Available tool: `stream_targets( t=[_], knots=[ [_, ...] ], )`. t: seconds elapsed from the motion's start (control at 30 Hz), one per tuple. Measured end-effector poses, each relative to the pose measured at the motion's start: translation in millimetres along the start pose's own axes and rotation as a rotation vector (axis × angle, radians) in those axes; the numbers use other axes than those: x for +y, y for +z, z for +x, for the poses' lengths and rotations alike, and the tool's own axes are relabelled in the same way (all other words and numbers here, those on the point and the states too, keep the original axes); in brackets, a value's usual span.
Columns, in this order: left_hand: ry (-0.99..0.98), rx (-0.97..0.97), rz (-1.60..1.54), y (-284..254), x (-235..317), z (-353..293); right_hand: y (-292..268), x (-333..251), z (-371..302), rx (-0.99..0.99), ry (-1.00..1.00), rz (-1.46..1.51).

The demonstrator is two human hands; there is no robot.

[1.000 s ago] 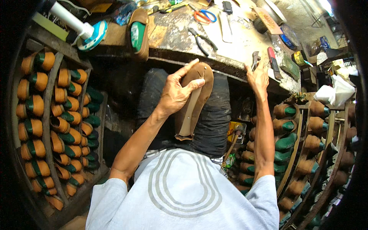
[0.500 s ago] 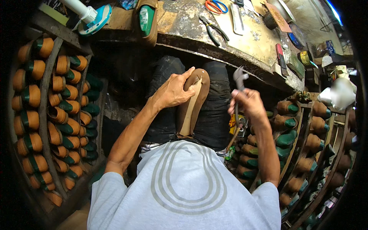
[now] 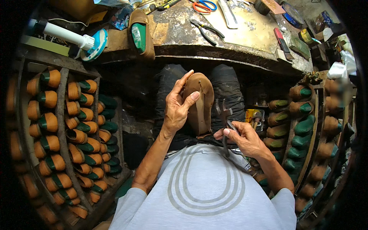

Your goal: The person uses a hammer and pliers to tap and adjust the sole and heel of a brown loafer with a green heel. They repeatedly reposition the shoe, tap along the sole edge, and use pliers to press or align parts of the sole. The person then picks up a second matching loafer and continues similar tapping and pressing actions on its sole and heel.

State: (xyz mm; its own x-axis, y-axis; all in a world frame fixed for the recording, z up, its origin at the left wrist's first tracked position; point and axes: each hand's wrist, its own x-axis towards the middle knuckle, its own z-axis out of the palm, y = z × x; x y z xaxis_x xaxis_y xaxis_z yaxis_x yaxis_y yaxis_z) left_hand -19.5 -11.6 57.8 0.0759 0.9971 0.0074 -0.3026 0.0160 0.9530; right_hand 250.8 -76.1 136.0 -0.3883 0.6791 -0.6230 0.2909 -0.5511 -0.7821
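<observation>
A brown shoe upper on its last (image 3: pixel 207 105) lies sole-side up over my lap, toe end pointing away, with a paler strip down its middle and small dark spots near the toe. My left hand (image 3: pixel 179 103) is closed around its left side, thumb pressed on the sole and fingers along the edge. To the right of the shoe, my right hand (image 3: pixel 245 140) is closed on the handles of metal lasting pincers (image 3: pixel 225 112). Their head points away from me, apart from the shoe.
The workbench (image 3: pixel 172 34) ahead bears pliers (image 3: pixel 207 31), scissors (image 3: pixel 205 6) and a brown shoe with green inside (image 3: pixel 142 36). Racks of tan and green shoes stand left (image 3: pixel 65 126) and right (image 3: pixel 306 126). A teal-based white stand (image 3: pixel 94 44) is at the far left.
My right hand has come down and inward with the pincers, nearer my body. The shoe has turned slightly in my left hand, whose thumb now lies flatter on the sole. The view has shifted.
</observation>
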Motion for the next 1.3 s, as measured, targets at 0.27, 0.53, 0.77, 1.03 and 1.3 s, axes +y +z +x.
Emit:
stream_targets(
  t=[0.27, 0.53, 0.77, 1.03, 1.3],
  knots=[
    [-0.119, -0.093, -0.189, -13.2, 6.8, -7.1, 22.1, -5.1, 14.9, -0.185, 0.122, 0.135],
    [-0.191, -0.015, -0.183, -13.4, 25.0, -10.3, 39.9, -23.8, 24.2, -0.196, 0.092, 0.262],
    [-0.196, 0.019, -0.183, -16.0, 25.0, -16.2, 39.1, -34.0, 25.7, -0.291, 0.146, 0.227],
    [-0.169, 0.041, -0.146, -11.8, 24.1, -33.1, 51.8, -37.4, 22.3, -0.029, 0.001, 0.019],
    [-0.141, 0.091, -0.139, -13.9, 20.5, -50.9, 64.2, -58.5, 8.4, 0.079, -0.057, -0.230]
  ],
)
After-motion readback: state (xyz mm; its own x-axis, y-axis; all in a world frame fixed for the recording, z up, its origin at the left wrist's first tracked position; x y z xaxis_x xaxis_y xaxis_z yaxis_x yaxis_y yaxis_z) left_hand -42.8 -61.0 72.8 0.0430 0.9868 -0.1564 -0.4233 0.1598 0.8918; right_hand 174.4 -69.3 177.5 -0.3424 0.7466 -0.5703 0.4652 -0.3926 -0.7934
